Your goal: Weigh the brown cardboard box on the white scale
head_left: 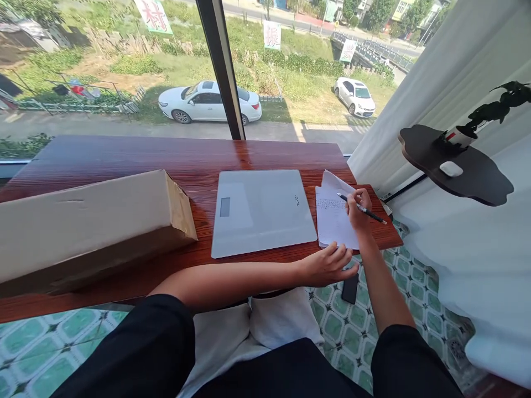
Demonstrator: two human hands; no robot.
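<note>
My right hand (359, 210) grips a black pen (372, 215), its tip close to the upper part of a white notepad (337, 226). Lines of handwriting run across the page, and the top sheet is folded up at the far side. At the pad's near edge is my left hand (332, 264), fingers spread, with the fingertips by the paper's bottom border. A flat white scale (263, 215) with a small grey display lies left of the pad.
A long cardboard box (87, 226) takes up the left of the dark red wooden table (199, 157). A black phone (350, 288) shows beyond the table's near edge. On the right, a dark shelf (477, 174) holds a potted plant (460, 136) and a white mouse (451, 169), beside white curtains (440, 243).
</note>
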